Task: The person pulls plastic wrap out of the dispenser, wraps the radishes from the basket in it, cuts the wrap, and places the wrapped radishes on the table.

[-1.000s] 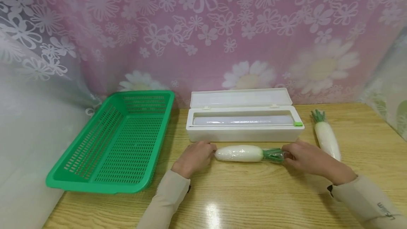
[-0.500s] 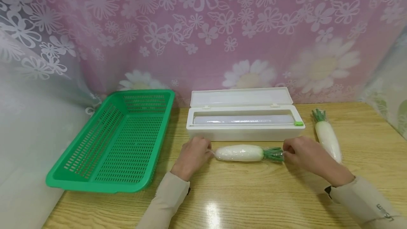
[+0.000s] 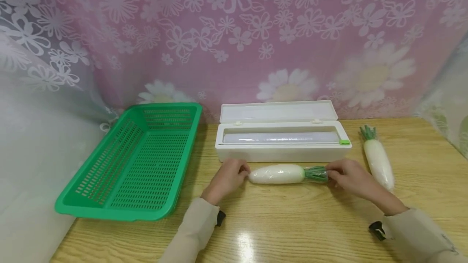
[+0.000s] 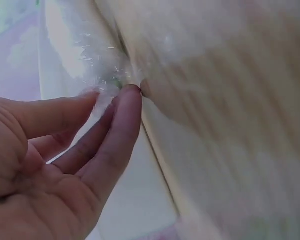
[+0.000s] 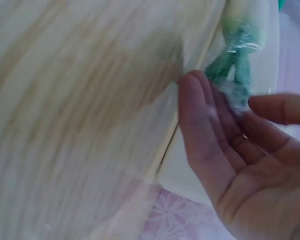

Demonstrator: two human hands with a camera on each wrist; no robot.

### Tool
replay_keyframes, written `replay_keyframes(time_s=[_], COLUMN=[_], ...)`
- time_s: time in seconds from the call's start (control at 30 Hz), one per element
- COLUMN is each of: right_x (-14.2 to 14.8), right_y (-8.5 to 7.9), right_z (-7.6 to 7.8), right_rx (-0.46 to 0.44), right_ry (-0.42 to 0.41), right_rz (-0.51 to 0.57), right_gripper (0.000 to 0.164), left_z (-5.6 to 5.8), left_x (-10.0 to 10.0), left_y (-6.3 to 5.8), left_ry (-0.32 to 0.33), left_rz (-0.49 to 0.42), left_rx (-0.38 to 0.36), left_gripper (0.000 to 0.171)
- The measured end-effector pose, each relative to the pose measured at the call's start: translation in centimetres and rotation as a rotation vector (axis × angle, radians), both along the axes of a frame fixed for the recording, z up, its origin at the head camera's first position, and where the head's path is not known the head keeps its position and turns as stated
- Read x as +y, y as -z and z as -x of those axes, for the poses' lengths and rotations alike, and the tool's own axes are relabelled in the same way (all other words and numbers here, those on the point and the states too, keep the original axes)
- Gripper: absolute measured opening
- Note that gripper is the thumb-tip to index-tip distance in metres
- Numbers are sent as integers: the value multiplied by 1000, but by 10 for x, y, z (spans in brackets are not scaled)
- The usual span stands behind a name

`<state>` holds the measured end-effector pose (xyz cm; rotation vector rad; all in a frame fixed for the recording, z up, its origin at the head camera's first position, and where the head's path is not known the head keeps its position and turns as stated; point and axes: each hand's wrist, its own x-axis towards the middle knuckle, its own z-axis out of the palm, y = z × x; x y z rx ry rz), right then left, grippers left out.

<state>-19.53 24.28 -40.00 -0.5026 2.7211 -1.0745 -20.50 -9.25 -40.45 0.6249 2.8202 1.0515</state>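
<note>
A white radish (image 3: 276, 174) wrapped in clear plastic film lies crosswise in front of the white box, green stems (image 3: 316, 173) to the right. At its tapered left end my left hand (image 3: 227, 177) pinches the twisted film between thumb and fingers. The left wrist view shows the crinkled film (image 4: 106, 82) running into those fingertips. My right hand (image 3: 351, 178) pinches the film just past the stem ends. In the right wrist view, bunched film (image 5: 235, 95) around the stems reaches the thumb and fingers.
The white film box (image 3: 283, 155) stands behind with its lid raised, a roll of film (image 3: 279, 138) inside and a green tab at right. Another wrapped radish (image 3: 378, 164) lies at the right. A green slotted basket (image 3: 120, 214) stands at the left on the wooden table (image 3: 292, 230).
Both hands stay at the radish's ends. The radish has shifted slightly right and toward the box, and my left hand has moved a little right, closer to its tip.
</note>
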Motion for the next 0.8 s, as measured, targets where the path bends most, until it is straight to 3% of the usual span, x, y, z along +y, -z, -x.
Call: replay_keyframes(time_s=[0.13,0.27,0.4,0.57,0.8], right_x=[5,9,17,32,55], right_y=[-2,-3,-7,-16,-29], right_z=[-1,-2,-3,-5,-4], right_rx=[-30,10,22,6,109], right_ry=[-11,27,91,198,319], right_rz=[23,18,35,65,-22], right_gripper=[20,21,25,33,42], left_z=[-2,-6,-10,-13,-18], left_x=[5,14,25,43,71], left_y=[0,1,1,-2,-2], left_ry=[21,42,61,96,128], left_rz=[-74,-116,-153,-187,-257], left_rx=[-106,-191,-204,-225,-210], left_gripper=[6,22,33,34,27])
